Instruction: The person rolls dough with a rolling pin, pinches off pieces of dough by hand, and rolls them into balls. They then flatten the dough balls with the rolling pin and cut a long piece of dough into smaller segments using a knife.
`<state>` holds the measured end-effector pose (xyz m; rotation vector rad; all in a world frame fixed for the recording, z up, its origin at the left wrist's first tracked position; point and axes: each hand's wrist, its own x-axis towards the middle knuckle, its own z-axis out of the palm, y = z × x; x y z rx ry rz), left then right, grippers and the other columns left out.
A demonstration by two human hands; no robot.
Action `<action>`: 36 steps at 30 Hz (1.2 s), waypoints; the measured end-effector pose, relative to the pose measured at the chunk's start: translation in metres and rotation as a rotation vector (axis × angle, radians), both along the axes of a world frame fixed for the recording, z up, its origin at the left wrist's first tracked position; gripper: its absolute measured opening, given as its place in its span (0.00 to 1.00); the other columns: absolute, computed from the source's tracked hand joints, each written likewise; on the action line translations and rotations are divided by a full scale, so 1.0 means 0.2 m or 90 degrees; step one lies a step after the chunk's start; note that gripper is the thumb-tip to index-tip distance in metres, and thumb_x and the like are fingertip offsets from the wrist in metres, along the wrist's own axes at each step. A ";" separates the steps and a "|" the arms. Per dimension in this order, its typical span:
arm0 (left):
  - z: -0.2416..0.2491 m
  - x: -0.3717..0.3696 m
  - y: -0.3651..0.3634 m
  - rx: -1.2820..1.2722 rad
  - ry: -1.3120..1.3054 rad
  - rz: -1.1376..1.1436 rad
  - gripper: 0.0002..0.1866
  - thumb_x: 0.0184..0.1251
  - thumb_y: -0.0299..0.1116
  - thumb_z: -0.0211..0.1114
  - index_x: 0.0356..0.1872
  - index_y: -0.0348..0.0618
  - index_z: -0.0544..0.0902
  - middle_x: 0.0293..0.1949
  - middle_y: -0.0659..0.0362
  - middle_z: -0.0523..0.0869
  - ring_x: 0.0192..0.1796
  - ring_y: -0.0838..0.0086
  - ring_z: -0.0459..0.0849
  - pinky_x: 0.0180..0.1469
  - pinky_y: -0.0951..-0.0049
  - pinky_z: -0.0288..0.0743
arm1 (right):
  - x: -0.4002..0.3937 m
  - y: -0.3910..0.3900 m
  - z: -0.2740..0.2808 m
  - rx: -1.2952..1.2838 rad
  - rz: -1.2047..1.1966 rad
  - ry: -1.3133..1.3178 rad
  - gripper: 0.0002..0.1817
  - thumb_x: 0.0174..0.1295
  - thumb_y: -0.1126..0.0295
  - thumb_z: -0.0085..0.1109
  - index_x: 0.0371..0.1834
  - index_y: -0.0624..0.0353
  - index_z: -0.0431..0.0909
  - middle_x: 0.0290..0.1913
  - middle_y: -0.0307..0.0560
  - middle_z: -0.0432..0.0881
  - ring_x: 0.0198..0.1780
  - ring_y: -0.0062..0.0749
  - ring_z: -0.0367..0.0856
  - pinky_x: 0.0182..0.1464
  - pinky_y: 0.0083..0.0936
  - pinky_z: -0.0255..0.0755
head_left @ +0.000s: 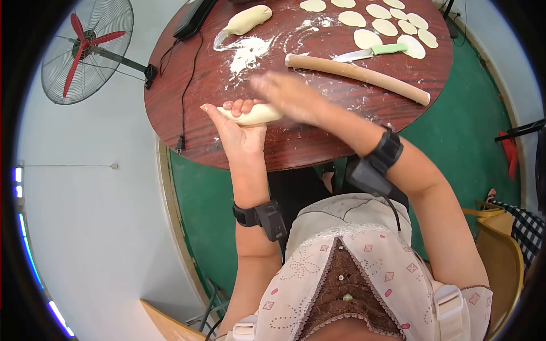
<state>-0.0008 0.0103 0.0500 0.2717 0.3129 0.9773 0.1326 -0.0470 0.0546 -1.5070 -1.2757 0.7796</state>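
Note:
A smooth, pale piece of dough (250, 115) lies in my left hand (242, 128), whose fingers curl over it near the front edge of the round table. My right hand (290, 98) is smeared by motion and overlaps the right end of that dough; its fingers do not show clearly. Beyond my hands, white flour (250, 54) is scattered on the dark red wood. A wooden rolling pin (358, 77) lies slantwise to the right, with a green-handled knife (372, 52) just behind it.
Several flat dough rounds (384, 26) are spread at the back right of the table (199, 122). A larger dough lump (248, 20) sits at the back. Along the left side run a black cord (185, 94) and plug. A fan (85, 45) stands beyond the table's left edge.

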 end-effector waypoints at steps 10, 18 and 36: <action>0.03 -0.02 0.04 0.018 -0.029 0.020 0.29 0.71 0.62 0.44 0.19 0.49 0.63 0.13 0.65 0.58 0.15 0.77 0.55 0.22 0.76 0.61 | -0.20 -0.11 0.04 -0.012 -0.034 -0.105 0.23 0.69 0.52 0.43 0.49 0.62 0.74 0.39 0.65 0.80 0.44 0.58 0.79 0.47 0.42 0.72; 0.08 -0.03 -0.02 0.043 0.036 0.070 0.40 0.64 0.71 0.38 0.44 0.37 0.73 0.36 0.52 0.76 0.44 0.64 0.75 0.61 0.61 0.68 | -0.11 -0.09 0.06 0.094 0.057 -0.167 0.47 0.59 0.45 0.56 0.70 0.72 0.51 0.61 0.70 0.68 0.63 0.56 0.68 0.63 0.37 0.63; 0.01 -0.03 -0.23 0.289 0.261 -0.172 0.30 0.73 0.56 0.45 0.62 0.41 0.65 0.61 0.53 0.72 0.63 0.67 0.71 0.62 0.63 0.68 | -0.06 -0.17 0.10 -0.035 0.114 -0.136 0.18 0.63 0.59 0.57 0.42 0.65 0.75 0.37 0.58 0.80 0.42 0.52 0.79 0.44 0.40 0.70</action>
